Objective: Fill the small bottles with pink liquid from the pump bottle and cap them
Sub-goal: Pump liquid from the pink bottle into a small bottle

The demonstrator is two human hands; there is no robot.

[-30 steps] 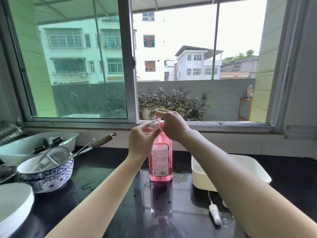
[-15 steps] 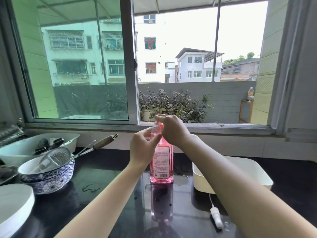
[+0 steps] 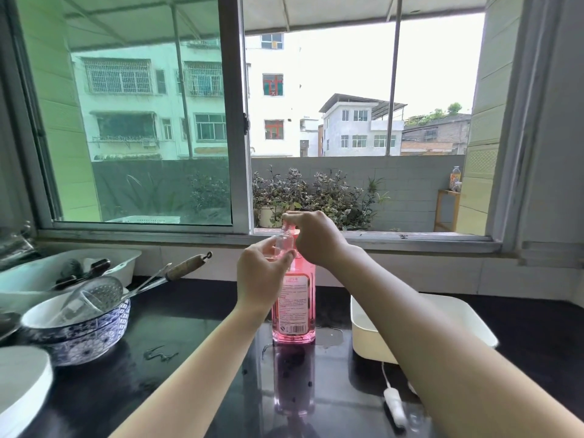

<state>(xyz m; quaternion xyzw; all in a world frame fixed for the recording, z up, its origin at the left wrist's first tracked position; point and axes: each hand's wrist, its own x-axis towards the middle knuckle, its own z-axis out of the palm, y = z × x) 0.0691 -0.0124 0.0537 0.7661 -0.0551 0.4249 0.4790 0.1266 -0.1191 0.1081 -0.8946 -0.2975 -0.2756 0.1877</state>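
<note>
The left hand (image 3: 259, 276) grips a small clear bottle (image 3: 283, 243) and holds it up in the air, right beside the right hand (image 3: 319, 238). The right hand sits on top of a tall see-through pump bottle (image 3: 294, 311) full of pink liquid. Its fingers bend over the pump head, which is hidden under them. The mouth of the small clear bottle is just below the right hand's fingertips, where the spout should be.

The pump bottle stands upright on the shiny black worktop (image 3: 196, 311), below both hands.

I think the filling has only just begun. The small clear bottle looks empty or nearly so, but the pink behind it makes that hard to tell. It has no cap on. No filled or capped small bottle shows anywhere.

A little white piece with a thin tube (image 3: 393, 406) lies on the worktop under the right arm; it may be the cap. A white plastic tray (image 3: 366, 336) sits near the right arm. A blue-and-white bowl (image 3: 82, 333) sits well off past the left arm.

Still to do: pump the pink liquid in, put the cap on, then do any other small bottles.
</note>
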